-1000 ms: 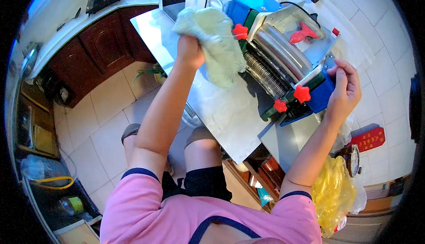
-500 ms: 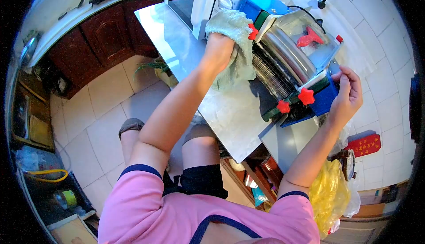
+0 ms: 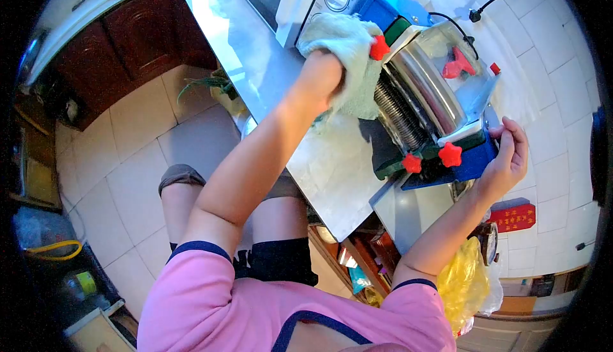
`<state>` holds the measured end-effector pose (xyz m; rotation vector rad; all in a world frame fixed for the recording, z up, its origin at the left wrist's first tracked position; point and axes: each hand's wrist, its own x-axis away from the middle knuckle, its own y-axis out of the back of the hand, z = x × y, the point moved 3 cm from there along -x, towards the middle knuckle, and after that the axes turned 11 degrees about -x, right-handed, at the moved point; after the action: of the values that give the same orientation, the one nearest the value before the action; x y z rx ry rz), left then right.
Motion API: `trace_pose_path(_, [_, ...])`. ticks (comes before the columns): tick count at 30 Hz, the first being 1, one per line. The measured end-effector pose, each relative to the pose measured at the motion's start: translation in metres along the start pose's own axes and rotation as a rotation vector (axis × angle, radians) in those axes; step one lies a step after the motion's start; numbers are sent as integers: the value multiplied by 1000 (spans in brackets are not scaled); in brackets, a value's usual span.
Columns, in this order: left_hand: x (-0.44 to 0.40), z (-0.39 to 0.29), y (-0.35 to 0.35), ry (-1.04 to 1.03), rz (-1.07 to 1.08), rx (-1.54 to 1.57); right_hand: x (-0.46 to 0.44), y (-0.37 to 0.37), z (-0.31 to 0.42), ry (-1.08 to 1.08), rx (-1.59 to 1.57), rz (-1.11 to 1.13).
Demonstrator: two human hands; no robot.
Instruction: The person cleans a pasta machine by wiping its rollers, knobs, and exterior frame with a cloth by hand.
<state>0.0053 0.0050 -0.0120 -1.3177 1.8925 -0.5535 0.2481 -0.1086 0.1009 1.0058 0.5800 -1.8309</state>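
Note:
A noodle machine point(image 3: 429, 87) with a shiny metal roller, blue end housings and red star-shaped knobs stands on the table. Bunched in my left hand point(image 3: 322, 77) is a pale green cloth point(image 3: 357, 74), pressed to the machine's left end beside a red knob point(image 3: 379, 48). My left fingers are mostly hidden in its folds. At the opposite end, my right hand point(image 3: 507, 154) has curled fingers against the edge of the blue housing point(image 3: 476, 160); part of that contact is hidden. Below the roller, a ridged cutter roller point(image 3: 399, 112) shows.
A white microwave point(image 3: 319, 0) stands behind the cloth. The pale tabletop point(image 3: 332, 173) has a front corner near my legs. A black cord with a plug point(image 3: 475, 15) lies at the back. Yellow plastic bags point(image 3: 466, 282) sit beneath my right forearm, near a red sign point(image 3: 513, 218).
The view has shifted slightly, so the machine sits a little farther right. My left hand still presses the cloth at the machine's left end; my right hand stays at its right end.

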Motion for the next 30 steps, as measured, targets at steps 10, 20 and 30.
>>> trace_pose_path(10, [-10,4,-13,-367,-103,-575,1,0,2,-3,-2,-6])
trace_pose_path(20, [-11,-1,-18,-172,-177,-364,1,-1,3,-27,-53,-26])
trace_pose_path(30, [-14,4,-9,-193,-105,-368,1,-1,4,-8,-58,24])
